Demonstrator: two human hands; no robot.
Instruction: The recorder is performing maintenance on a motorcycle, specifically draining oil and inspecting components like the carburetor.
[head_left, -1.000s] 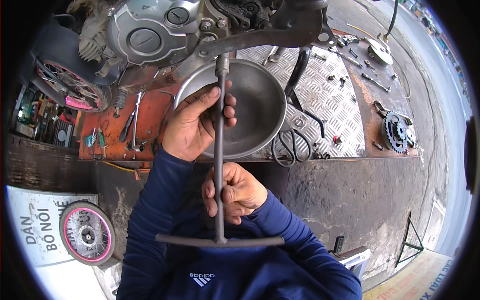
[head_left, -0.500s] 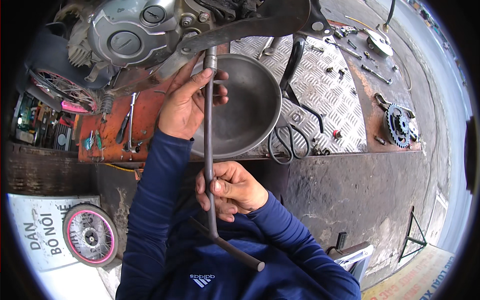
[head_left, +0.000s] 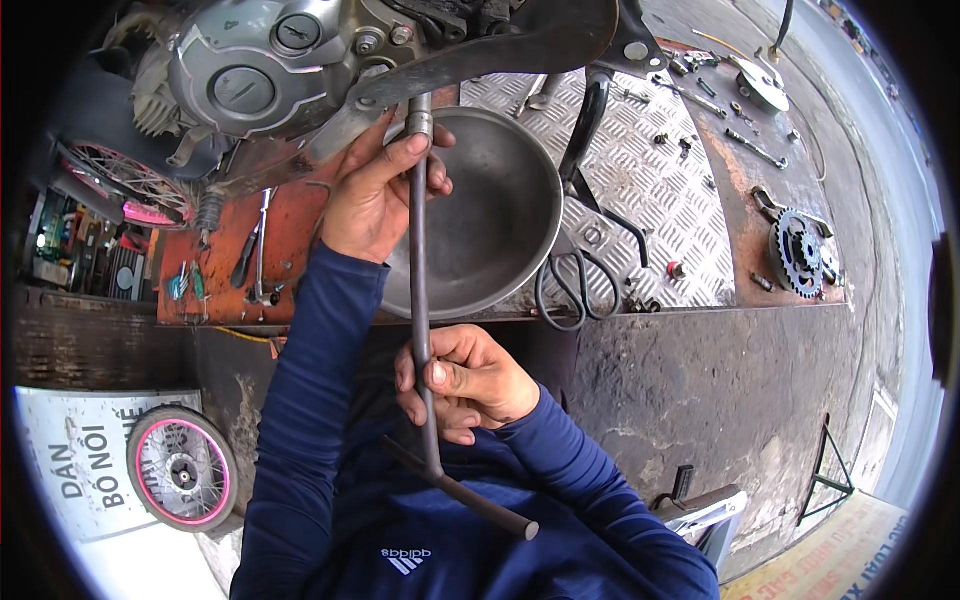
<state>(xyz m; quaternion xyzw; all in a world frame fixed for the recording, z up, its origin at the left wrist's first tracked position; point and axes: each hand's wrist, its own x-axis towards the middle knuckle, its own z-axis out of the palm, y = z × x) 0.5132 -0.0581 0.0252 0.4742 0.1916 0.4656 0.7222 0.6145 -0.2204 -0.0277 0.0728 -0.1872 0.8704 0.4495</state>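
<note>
A long T-handle socket wrench [head_left: 420, 270] runs from under the motorcycle engine [head_left: 245, 75] down toward my chest, its crossbar nearest me. My left hand [head_left: 375, 200] is closed round the upper shaft, thumb on the socket end. Lower down, my right hand [head_left: 470, 380] pinches the shaft between thumb and fingers. The socket's tip goes up behind a dark metal arm [head_left: 480, 62] below the engine, so what it meets there is hidden. Beneath the wrench lies a wide grey metal basin [head_left: 490, 210].
The workbench has a treadplate top [head_left: 665, 210] with loose bolts, a black-handled tool [head_left: 566, 290] and a toothed sprocket [head_left: 796, 255]. Screwdrivers and a wrench [head_left: 262, 240] lie on its orange left part [head_left: 225, 290]. A pink-rimmed wheel [head_left: 182, 470] leans at lower left.
Both hands keep their hold on the wrench. Its crossbar end has shifted slightly to the right, and the engine appears a little further left.
</note>
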